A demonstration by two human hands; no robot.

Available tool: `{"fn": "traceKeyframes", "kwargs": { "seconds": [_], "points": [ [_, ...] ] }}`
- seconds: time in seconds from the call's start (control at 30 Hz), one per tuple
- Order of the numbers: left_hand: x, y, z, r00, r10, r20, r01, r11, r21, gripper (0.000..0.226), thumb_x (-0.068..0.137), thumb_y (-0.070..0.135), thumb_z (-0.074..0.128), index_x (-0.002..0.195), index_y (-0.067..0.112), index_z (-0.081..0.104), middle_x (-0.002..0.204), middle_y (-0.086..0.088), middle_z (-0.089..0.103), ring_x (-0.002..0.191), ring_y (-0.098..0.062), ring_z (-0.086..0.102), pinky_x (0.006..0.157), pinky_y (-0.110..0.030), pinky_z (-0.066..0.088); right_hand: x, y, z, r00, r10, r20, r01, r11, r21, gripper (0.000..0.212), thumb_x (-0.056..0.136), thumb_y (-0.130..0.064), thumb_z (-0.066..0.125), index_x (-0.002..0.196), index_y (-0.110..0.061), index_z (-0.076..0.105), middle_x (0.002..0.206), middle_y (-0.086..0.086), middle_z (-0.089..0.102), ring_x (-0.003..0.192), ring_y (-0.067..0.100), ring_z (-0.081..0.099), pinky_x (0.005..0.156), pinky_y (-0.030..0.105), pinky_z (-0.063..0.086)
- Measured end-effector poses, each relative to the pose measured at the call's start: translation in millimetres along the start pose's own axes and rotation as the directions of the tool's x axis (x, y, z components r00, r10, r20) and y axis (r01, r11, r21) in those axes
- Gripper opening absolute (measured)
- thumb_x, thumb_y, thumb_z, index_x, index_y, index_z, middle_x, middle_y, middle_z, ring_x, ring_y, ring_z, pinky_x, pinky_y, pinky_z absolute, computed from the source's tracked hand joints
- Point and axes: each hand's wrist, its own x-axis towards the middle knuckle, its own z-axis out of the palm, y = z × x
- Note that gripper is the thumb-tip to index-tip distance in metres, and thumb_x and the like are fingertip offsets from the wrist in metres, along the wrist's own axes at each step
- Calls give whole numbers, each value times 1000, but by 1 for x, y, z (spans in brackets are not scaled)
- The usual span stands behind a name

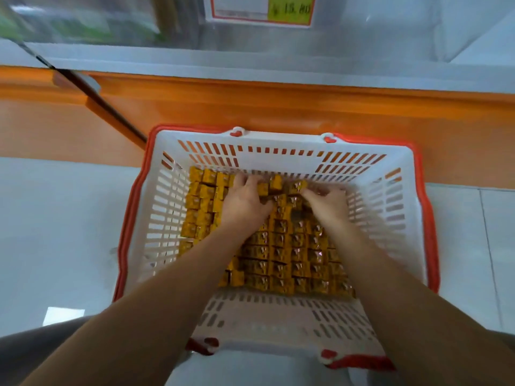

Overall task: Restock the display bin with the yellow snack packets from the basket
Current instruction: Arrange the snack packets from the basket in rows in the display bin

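Observation:
A white slotted basket (273, 156) with red handles stands on the floor below me, its bottom covered with rows of yellow snack packets (289, 254). Both my hands are down inside it at the far end. My left hand (243, 200) has its fingers curled over several packets near the back wall. My right hand (327, 201) pinches packets just to the right of it. Between the two hands a few packets (278, 185) are lifted and tilted. The clear display bin (278, 48) rises beyond the basket, above an orange ledge.
An orange shelf base (278, 107) runs across behind the basket. A price label (262, 9) hangs on the bin's front. A neighbouring clear bin (69, 26) with green goods sits at the upper left. Pale floor tiles (55, 232) lie on both sides of the basket.

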Motion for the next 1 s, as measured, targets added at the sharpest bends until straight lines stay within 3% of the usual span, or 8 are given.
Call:
{"fn": "traceKeyframes", "kwargs": {
  "seconds": [0.13, 0.27, 0.37, 0.63, 0.77, 0.87, 0.93, 1.0],
  "points": [
    [1, 4, 8, 998, 56, 3, -56, 998, 17, 64, 84, 37, 78, 141, 29, 50, 142, -2, 43, 122, -23, 57, 89, -35, 56, 2, 2, 7, 996, -55, 69, 60, 996, -69, 76, 74, -75, 58, 130, -25, 64, 128, -6, 66, 116, 18, 62, 99, 39, 49],
    [6, 20, 14, 1000, 8, 6, -8, 1000, -30, 63, 86, 41, 75, 142, 24, 51, 141, -1, 55, 127, -23, 56, 97, -39, 52, 6, -6, 12, 990, -95, 107, 110, 983, -148, 49, 89, -61, 57, 120, -24, 69, 115, -3, 71, 105, 20, 65, 90, 38, 53],
    [12, 29, 19, 998, -50, -27, 49, 998, -40, 59, 88, 48, 72, 137, 20, 54, 134, -2, 61, 124, -25, 58, 97, -40, 52, 5, -4, 12, 987, -127, 98, 140, 982, -128, 27, 93, -47, 59, 96, -23, 70, 91, -7, 69, 88, 17, 66, 65, 30, 48],
    [13, 28, 21, 995, -7, -95, 13, 998, 69, 43, 90, 49, 70, 122, 23, 60, 114, 1, 72, 101, -21, 70, 76, -33, 55, 0, 9, -3, 979, -162, 128, 175, 980, -96, 20, 87, -51, 66, 78, -35, 60, 80, -26, 58, 75, -5, 54, 62, 21, 39],
    [12, 12, 11, 990, 62, -128, -60, 998, 18, 32, 92, 35, 71, 119, 29, 56, 110, 8, 73, 84, -15, 69, 58, -24, 47, -6, 10, -8, 964, -261, 53, 263, 964, -35, 19, 78, -40, 70, 75, -21, 71, 71, -4, 68, 66, 10, 62, 50, 18, 43],
    [12, 2, 9, 981, 192, -23, -190, 979, 78, 50, 91, 38, 71, 137, 34, 51, 131, 7, 67, 112, -18, 66, 80, -33, 57, -10, 6, -8, 946, -318, 62, 321, 946, -37, 16, 76, -33, 71, 69, -19, 70, 69, -2, 67, 65, 12, 60, 46, 13, 40],
    [14, 2, 10, 976, 217, 33, -220, 968, 124, 61, 89, 38, 73, 145, 35, 48, 141, 5, 61, 128, -22, 58, 98, -42, 55, -9, 5, -7, 946, -315, 72, 319, 946, -51, 17, 79, -32, 72, 69, -20, 70, 66, -3, 67, 64, 11, 61, 48, 12, 40],
    [16, 4, 14, 981, 192, 36, -195, 970, 145, 65, 88, 37, 75, 147, 36, 46, 145, 5, 59, 134, -24, 51, 103, -44, 50, -7, 6, -6, 953, -296, 68, 300, 952, -58, 19, 82, -34, 72, 68, -22, 68, 65, -5, 67, 63, 8, 61, 45, 11, 40]
  ]
}}
